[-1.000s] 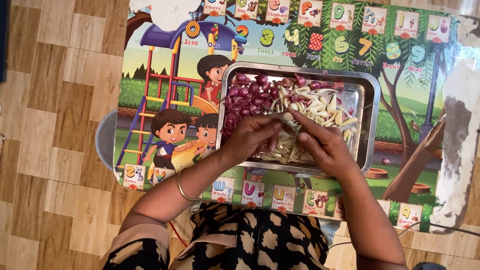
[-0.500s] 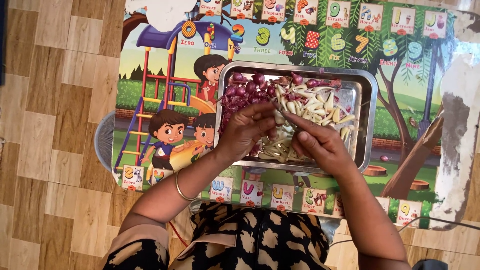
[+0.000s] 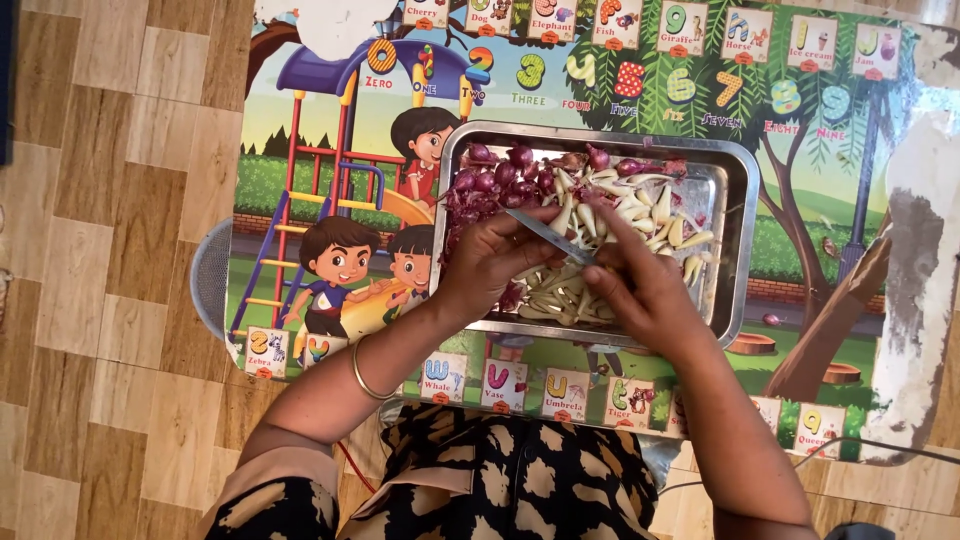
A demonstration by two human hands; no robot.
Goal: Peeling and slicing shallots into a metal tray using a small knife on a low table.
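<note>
A steel tray rests on a colourful children's picture table. It holds purple shallots on the left and pale peeled garlic cloves on the right. Both my hands work over the tray's near half. My right hand grips a thin knife, whose blade points left toward my left hand. The left fingers are curled against the blade tip around a small piece that they mostly hide. A gold bangle sits on my left wrist.
A round grey mesh object pokes out from under the table's left edge. The floor is wood-pattern tile. The table's right side has a worn white patch. My patterned black-and-cream clothing fills the bottom of the view.
Both hands stay over the tray's near half with only small finger movements. The knife blade now shows more clearly between them.
</note>
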